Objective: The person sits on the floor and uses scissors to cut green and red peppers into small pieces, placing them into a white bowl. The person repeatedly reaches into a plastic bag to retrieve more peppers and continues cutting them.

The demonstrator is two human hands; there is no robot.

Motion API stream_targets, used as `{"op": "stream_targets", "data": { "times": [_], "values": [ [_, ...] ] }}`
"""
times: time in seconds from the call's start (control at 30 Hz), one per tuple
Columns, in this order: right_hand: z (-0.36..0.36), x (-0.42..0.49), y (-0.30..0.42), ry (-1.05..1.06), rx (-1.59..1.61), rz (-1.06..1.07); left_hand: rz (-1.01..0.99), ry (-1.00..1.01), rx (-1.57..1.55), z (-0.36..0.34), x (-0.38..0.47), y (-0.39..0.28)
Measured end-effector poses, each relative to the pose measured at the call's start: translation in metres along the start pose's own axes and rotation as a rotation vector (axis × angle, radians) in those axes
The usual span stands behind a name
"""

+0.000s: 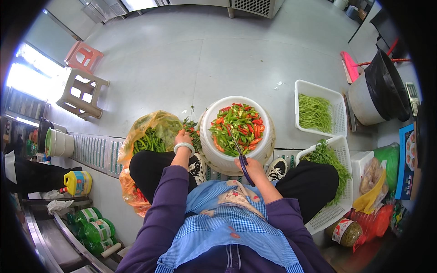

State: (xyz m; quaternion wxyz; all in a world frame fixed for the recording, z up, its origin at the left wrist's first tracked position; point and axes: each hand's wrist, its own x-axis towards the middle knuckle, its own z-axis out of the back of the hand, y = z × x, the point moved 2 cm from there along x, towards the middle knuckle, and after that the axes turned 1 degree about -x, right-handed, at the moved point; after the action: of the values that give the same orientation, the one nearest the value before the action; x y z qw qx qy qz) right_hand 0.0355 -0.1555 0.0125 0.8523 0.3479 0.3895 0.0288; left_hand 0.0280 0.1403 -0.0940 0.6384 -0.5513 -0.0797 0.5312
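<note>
A white plastic bowl (206, 128) of cut red and green chili peppers (239, 119) rests between my feet on a larger upturned round tub. My right hand (252, 169) grips scissors (243, 160) with dark handles; their blades lie over the cut peppers. To the left of the bowl, my left hand (183, 138), with a pale bangle at the wrist, is at the edge of an orange plastic bag (135, 128) of whole green chilies (149, 140). What its fingers hold, if anything, is unclear. Stems and small red pieces (194, 131) lie just beyond it.
At right stand white baskets with thin green stalks (314, 114) and leafy greens (333, 172), and a black-lined bin (384, 88). Plastic stools (85, 90) and a white bucket (61, 142) stand left. A slotted drain cover (90, 150) crosses the floor. Green bottles (97, 230) lie lower left.
</note>
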Motion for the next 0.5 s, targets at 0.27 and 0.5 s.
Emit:
{"op": "stream_targets", "data": {
  "times": [0.27, 0.5],
  "values": [
    [-0.006, 0.011, -0.013, -0.154, 0.219, 0.055, -0.140, 0.110, -0.219, -0.012, -0.030, -0.034],
    [-0.011, 0.017, -0.022, -0.057, 0.522, -0.061, -0.155, 0.181, -0.197, -0.013, -0.051, -0.048]
  ]
}}
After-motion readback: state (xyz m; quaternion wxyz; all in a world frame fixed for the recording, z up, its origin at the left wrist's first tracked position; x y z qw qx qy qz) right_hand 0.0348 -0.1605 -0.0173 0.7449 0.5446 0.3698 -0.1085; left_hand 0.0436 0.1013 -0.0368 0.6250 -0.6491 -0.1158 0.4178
